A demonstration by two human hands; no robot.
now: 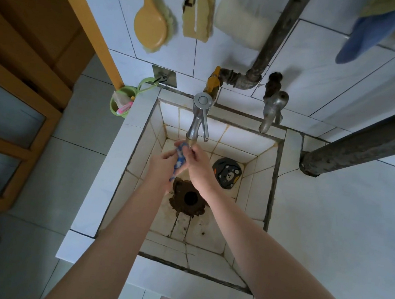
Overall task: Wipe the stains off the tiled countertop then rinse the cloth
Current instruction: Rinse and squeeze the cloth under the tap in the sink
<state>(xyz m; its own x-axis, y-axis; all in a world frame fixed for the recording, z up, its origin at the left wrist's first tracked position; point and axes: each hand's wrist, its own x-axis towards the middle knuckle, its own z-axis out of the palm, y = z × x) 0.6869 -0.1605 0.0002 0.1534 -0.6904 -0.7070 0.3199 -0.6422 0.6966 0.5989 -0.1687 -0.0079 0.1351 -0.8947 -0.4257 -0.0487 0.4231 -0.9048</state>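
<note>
Two hands are recorded on the cloth (180, 158) at frame centre: left hand (159, 163) grips its lower part, right hand (196, 161) pinches its upper end, just beneath the tap spout (191, 139). Long axis is noted running top-to-bottom between the hands. Water flow cannot be confirmed.

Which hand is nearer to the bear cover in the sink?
Right. The right hand is just left of the bear cover; the left hand is farther left, beyond the cloth.

I count two hands, my left hand (159, 167) and my right hand (199, 166); one cloth (180, 158); two taps, the chrome tap (198, 120) and the dull tap (272, 111); one drain hole (190, 198); one bear-faced cover (227, 173); one green cup (120, 106).
</note>
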